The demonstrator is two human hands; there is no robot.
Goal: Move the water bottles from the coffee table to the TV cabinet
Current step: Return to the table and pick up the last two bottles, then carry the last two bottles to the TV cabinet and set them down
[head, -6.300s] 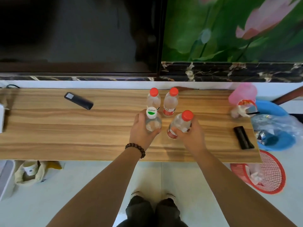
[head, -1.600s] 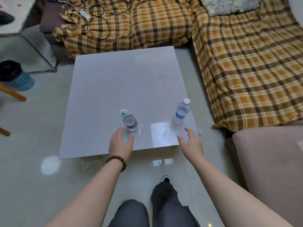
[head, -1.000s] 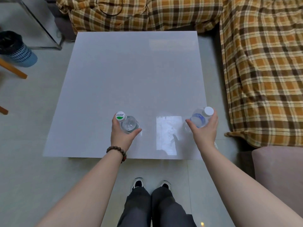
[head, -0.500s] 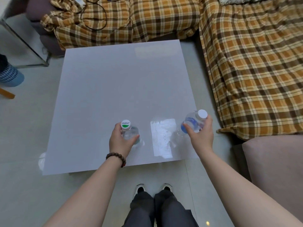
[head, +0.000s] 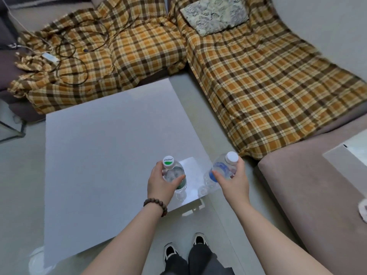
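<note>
My left hand [head: 159, 184] grips a clear water bottle with a white and green cap [head: 173, 171], lifted above the near right corner of the grey coffee table [head: 103, 155]. My right hand [head: 231, 182] holds a second clear bottle with a blue label and white cap [head: 222, 168], tilted, over the table's right edge. No other bottle shows on the table. The TV cabinet is out of view.
A sofa under an orange plaid cover [head: 248, 80] wraps round the table's far and right sides, with cables and a white adapter [head: 50, 57] on it and a patterned cushion [head: 215, 14]. A mauve seat [head: 309, 191] is at right. My feet [head: 184, 247] stand on the tiled floor.
Both bottles have risen off the table in my hands. The view has swung left, so the table now lies to the left and the sofa fills the top and right.
</note>
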